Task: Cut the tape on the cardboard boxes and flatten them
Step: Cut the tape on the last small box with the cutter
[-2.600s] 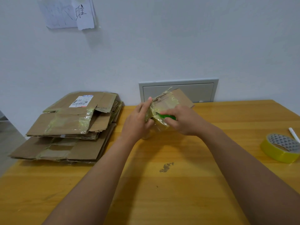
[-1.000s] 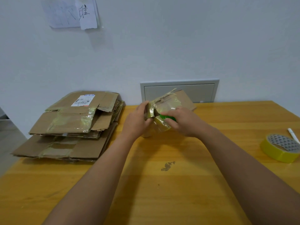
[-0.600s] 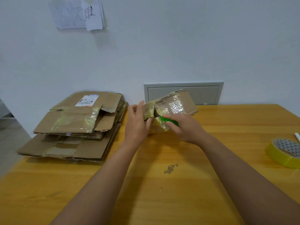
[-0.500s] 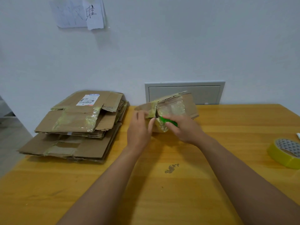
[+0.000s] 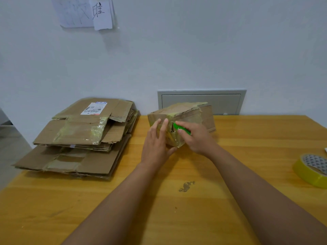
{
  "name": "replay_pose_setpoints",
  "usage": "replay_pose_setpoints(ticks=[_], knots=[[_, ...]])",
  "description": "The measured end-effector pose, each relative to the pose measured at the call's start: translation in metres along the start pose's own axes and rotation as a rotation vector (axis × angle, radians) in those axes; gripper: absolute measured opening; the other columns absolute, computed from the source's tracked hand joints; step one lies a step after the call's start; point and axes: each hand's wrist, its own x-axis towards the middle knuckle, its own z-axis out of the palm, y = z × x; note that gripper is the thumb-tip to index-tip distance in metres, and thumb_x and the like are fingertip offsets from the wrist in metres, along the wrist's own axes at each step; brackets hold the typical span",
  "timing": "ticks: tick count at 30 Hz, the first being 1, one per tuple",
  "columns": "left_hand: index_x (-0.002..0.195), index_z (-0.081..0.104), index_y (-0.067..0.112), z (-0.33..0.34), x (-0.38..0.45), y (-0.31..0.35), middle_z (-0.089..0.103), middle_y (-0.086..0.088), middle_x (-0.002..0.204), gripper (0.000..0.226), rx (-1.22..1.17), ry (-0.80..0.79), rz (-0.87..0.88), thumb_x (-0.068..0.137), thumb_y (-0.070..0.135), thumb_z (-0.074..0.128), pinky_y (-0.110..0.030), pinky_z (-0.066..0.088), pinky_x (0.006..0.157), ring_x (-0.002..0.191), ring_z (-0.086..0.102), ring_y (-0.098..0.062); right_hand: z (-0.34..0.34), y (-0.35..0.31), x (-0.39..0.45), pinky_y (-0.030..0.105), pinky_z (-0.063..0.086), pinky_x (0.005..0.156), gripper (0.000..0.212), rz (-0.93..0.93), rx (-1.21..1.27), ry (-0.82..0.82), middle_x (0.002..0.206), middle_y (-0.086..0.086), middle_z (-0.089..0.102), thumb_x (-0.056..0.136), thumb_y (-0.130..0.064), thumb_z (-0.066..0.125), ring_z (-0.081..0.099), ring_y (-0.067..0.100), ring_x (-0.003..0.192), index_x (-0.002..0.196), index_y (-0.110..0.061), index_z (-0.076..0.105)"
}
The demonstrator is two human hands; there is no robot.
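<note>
A small cardboard box (image 5: 191, 114) wrapped in yellowish tape stands on the wooden table (image 5: 159, 209) near the wall. My left hand (image 5: 156, 142) presses its straight fingers flat against the box's near left face. My right hand (image 5: 196, 137) grips a green cutter (image 5: 181, 128), whose tip sits at the taped corner seam between the two hands. The blade itself is too small to make out.
A stack of flattened cardboard boxes (image 5: 79, 137) lies at the table's left rear. A roll of yellow tape (image 5: 313, 169) sits at the right edge, with a white pen tip (image 5: 325, 149) behind it. A grey wall panel (image 5: 201, 101) is behind the box.
The box has been turned and set lower on the table. My left hand went from gripping its edge to lying flat on its face. The cutter stays at the seam.
</note>
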Motion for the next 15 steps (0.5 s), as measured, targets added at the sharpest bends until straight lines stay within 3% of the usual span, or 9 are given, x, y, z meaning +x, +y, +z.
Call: replay_pose_setpoints(ticks=[3, 6, 11, 15], knots=[[0.132, 0.036, 0.018, 0.011, 0.001, 0.001, 0.036, -0.013, 0.133, 0.086, -0.015, 0.176, 0.036, 0.066, 0.037, 0.089, -0.040, 0.051, 0.091, 0.117, 0.042, -0.028, -0.002, 0.002, 0.007, 0.025, 0.039, 0.101, 0.037, 0.015, 0.041, 0.046, 0.134, 0.005, 0.060, 0.098, -0.018, 0.054, 0.054, 0.019, 0.124, 0.135, -0.013, 0.056], [0.121, 0.048, 0.015, 0.017, -0.001, 0.002, 0.049, -0.014, 0.120, 0.064, 0.025, 0.224, 0.054, 0.073, 0.040, 0.083, -0.041, 0.056, 0.079, 0.104, 0.052, -0.028, -0.003, 0.002, 0.013, 0.024, 0.038, 0.102, 0.037, 0.024, 0.088, 0.062, 0.134, 0.004, 0.059, 0.099, -0.018, 0.053, 0.053, 0.017, 0.125, 0.135, -0.013, 0.055], [0.137, 0.041, 0.013, 0.017, 0.004, 0.003, 0.053, -0.013, 0.125, 0.074, -0.028, 0.158, 0.009, 0.080, 0.044, 0.077, -0.039, 0.054, 0.083, 0.108, 0.056, -0.028, -0.002, 0.002, 0.022, 0.028, 0.041, 0.104, 0.036, 0.076, 0.203, 0.062, 0.132, 0.003, 0.061, 0.098, -0.017, 0.055, 0.054, 0.014, 0.123, 0.133, -0.014, 0.058], [0.137, 0.036, 0.016, 0.012, 0.011, 0.004, 0.047, -0.014, 0.129, 0.078, -0.114, 0.147, -0.029, 0.077, 0.033, 0.082, -0.042, 0.055, 0.086, 0.113, 0.051, -0.029, -0.004, 0.000, 0.026, 0.017, 0.036, 0.096, 0.034, 0.085, 0.186, 0.065, 0.130, 0.003, 0.062, 0.097, -0.016, 0.057, 0.054, 0.014, 0.122, 0.131, -0.012, 0.060]])
